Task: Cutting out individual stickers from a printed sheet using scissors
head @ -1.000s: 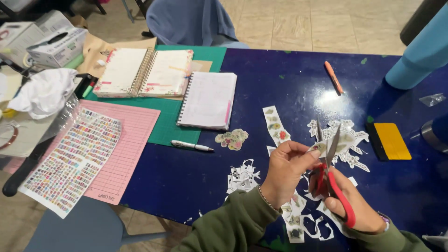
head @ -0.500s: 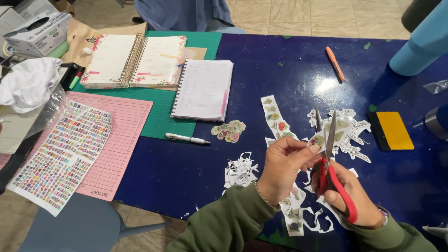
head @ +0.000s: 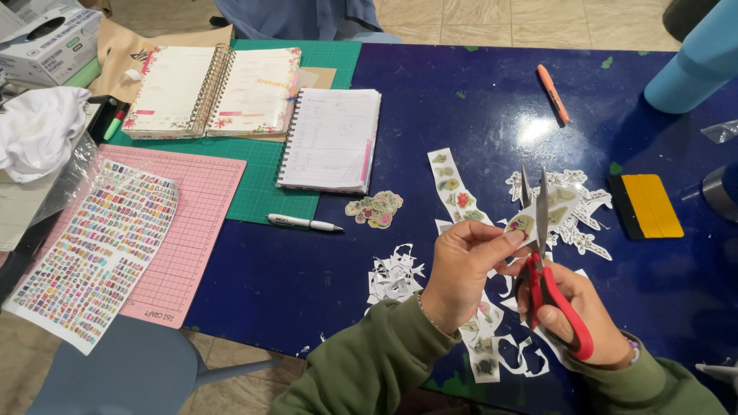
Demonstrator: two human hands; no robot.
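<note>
Blue table [head: 461, 100] | scissors [head: 544, 253] upright, long axis near vertical, tips pointing away, blades slightly parted | right hand [head: 580, 319] clenched through red handles | left hand [head: 461, 273] raised above table, fingers pinching sticker [head: 523, 224] at blades | 2 notebooks, 1 pen [head: 304, 223], 1 marker [head: 553, 93]

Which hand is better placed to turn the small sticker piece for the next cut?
Probably left: the left hand already pinches the small white sticker piece, while the right hand holds the red-handled scissors.
</note>
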